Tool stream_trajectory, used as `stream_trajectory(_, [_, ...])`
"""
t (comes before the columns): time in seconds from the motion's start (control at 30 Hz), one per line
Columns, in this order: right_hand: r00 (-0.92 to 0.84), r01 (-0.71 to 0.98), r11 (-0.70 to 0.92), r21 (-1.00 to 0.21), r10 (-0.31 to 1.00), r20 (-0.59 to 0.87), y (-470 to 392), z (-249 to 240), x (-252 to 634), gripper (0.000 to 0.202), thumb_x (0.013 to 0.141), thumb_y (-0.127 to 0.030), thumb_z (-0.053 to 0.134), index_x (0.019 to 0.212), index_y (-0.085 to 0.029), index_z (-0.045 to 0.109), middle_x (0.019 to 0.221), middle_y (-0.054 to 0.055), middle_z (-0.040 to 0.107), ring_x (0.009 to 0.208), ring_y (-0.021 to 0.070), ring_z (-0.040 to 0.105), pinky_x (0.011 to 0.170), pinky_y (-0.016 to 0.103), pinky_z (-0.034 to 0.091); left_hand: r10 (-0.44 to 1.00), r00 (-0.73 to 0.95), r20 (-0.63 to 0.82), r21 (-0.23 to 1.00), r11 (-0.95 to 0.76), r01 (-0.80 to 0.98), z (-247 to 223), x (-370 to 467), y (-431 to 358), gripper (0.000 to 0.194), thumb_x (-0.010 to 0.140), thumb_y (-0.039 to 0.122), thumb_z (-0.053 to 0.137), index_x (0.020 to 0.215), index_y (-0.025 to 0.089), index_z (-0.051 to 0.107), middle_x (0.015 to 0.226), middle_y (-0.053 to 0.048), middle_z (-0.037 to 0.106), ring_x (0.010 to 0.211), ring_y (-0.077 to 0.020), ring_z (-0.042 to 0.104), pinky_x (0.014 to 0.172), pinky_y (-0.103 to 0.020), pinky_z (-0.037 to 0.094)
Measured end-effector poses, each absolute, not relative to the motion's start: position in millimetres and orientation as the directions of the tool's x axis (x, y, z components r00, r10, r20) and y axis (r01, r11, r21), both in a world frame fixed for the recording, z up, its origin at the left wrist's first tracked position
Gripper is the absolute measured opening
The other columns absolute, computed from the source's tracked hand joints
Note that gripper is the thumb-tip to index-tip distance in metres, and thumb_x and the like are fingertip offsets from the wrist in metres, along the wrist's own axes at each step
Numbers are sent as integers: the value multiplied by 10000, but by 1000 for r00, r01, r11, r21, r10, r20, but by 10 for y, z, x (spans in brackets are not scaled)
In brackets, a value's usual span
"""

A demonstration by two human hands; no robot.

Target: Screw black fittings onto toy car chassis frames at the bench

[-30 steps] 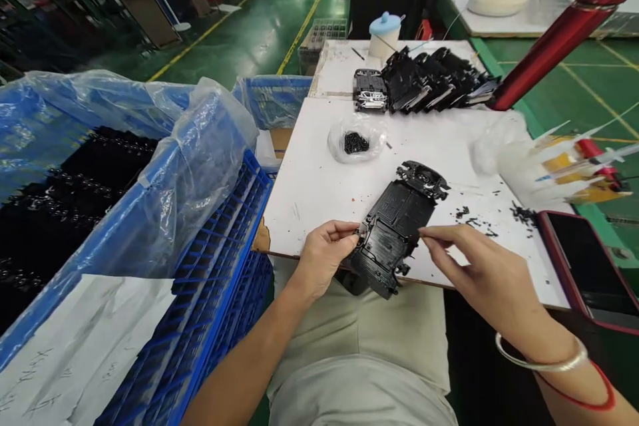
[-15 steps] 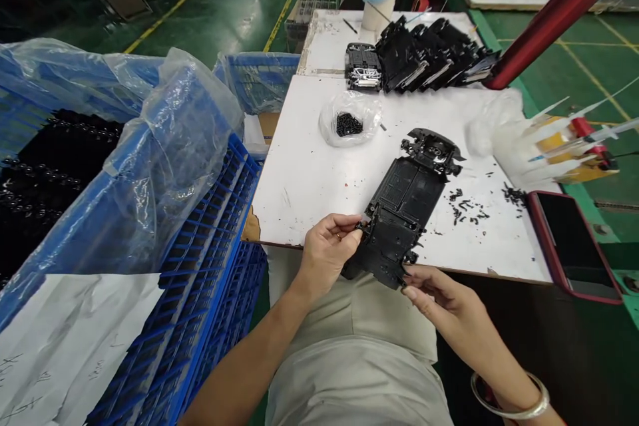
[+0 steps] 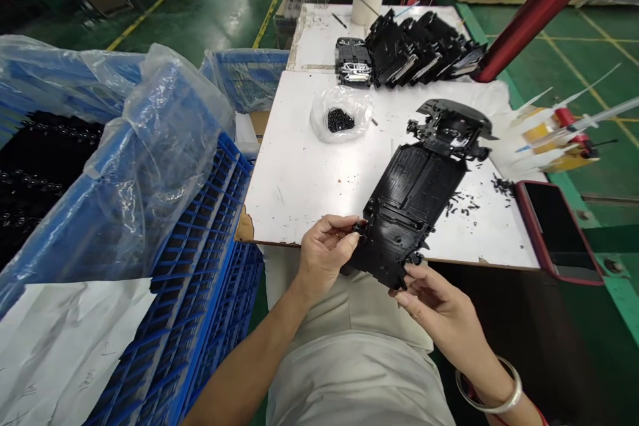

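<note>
A black toy car chassis (image 3: 419, 180) is held between my two hands over the table's front edge, its far end tilted up. My left hand (image 3: 327, 249) pinches a small black part at its near left corner. At the near right corner, the thumb and fingers of my right hand (image 3: 439, 303) grip the edge. Beyond the chassis lies a clear plastic bag (image 3: 319, 121) with a heap of small black pieces (image 3: 341, 120). More small black pieces (image 3: 464, 205) are scattered on the tabletop to the right, partly behind the chassis.
Several similar black chassis (image 3: 399, 53) lean in a row at the table's back, near a lidded cup (image 3: 368, 0). A phone (image 3: 559, 229), white-nozzled bottles (image 3: 554, 140) and a red pole (image 3: 539, 16) are at right. Blue crates (image 3: 200, 266) lined with plastic stand left.
The chassis's far end has risen off the tabletop and tilted up toward me. Both hands keep their hold at its near corners. The camera view has shifted slightly.
</note>
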State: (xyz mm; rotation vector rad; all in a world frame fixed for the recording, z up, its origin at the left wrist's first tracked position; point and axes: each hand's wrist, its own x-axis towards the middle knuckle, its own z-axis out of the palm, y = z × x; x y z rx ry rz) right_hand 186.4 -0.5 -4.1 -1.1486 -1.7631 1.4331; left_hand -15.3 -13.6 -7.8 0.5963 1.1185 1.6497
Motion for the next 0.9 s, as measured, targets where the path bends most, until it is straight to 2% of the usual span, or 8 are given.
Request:
stream_trajectory(0.13, [-412,219,11,-976,907,-83,-41,-50,1813,228,818,-337,710,1028,-265,658,751,-8,652,636,128,630,583,212,539,914,-374,-156,874,-48,-483,-77,-134,-133,172,746,238,737,911,193,720,935,-27,748,834,-122,683,755,-217,548])
stream_trajectory(0.27, [-426,220,-21,-975,897,-116,-7,20,1689,194,834,-352,682,983,-232,651,713,-2,625,586,121,571,541,223,504,916,-376,-139,906,-35,-422,-44,-227,-197,232,813,326,697,1002,193,715,1026,-54,739,949,-152,680,851,-245,539])
stream_trajectory(0.37, [-511,191,-101,-976,839,-187,88,115,1508,240,836,-391,665,981,-203,636,714,8,627,602,126,556,566,243,492,940,-337,-47,966,-43,-255,11,-423,-337,460,785,410,723,1196,217,649,1208,-74,683,1124,-203,629,970,-281,500])
stream_trajectory(0.47, [-624,160,-200,-967,738,-256,208,178,1246,307,826,-430,657,998,-179,623,730,11,615,638,126,551,587,248,471,938,-342,-60,994,87,66,65,-689,-522,751,683,400,812,1358,253,519,1382,-69,569,1273,-252,526,1060,-316,440])
stream_trajectory(0.53, [-697,154,-243,-958,660,-280,280,199,1045,324,825,-421,653,1027,-172,612,739,3,600,660,125,554,588,244,457,902,-425,-80,939,212,272,88,-873,-635,765,697,449,786,1379,267,492,1405,-68,546,1284,-277,513,1072,-367,431])
stream_trajectory(0.63, [-777,176,-258,-950,556,-295,365,219,744,287,827,-331,646,1046,-157,583,717,-16,585,656,118,558,587,235,459,844,-523,-117,824,376,423,101,-1129,-749,769,718,559,715,1391,278,470,1413,-76,536,1300,-310,495,1060,-433,438])
stream_trajectory(0.77, [-822,227,-266,-937,463,-331,473,200,410,185,810,-204,619,971,-143,552,657,-34,580,598,108,555,549,220,490,797,-582,-159,753,479,451,98,-1404,-772,835,673,664,668,1370,237,494,1350,-112,588,1286,-347,506,1012,-459,476])
stream_trajectory(0.9, [-869,290,-227,-930,346,-355,627,126,221,171,816,-243,597,955,-161,541,642,-46,603,538,96,569,512,209,518,795,-559,-234,738,519,430,98,-1583,-685,880,687,677,629,1412,218,436,1388,-131,552,1324,-357,461,1000,-468,481])
